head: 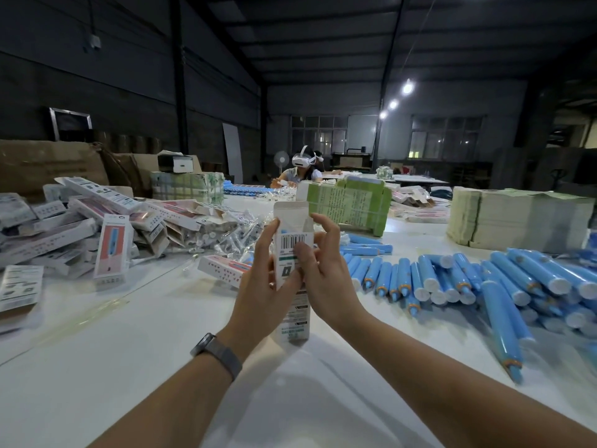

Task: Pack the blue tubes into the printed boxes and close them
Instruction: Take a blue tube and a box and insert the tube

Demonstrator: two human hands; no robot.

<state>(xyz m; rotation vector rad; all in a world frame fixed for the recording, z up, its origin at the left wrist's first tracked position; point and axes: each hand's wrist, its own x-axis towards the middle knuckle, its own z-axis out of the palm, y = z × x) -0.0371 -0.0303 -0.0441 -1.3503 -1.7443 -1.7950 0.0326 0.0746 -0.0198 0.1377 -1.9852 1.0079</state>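
A long white printed box (292, 250) with a barcode stands upright in front of me, its top flap open and a bit of blue showing inside the opening. My left hand (263, 282) grips its left side. My right hand (323, 270) holds its right side, thumb on the front panel and fingers up at the open top. Many blue tubes (484, 282) with white caps and orange tips lie in a pile on the white table to the right. Printed boxes (113, 247), some pink-fronted, are heaped at the left.
The white table (129, 350) stretches ahead. Small clear-wrapped parts (226, 240) lie beyond my hands. Green bundled stacks (349, 205) and a tall paper stack (517, 218) stand behind. A person wearing a headset (302, 169) sits at the far end. Brown cartons (48, 163) line the back left.
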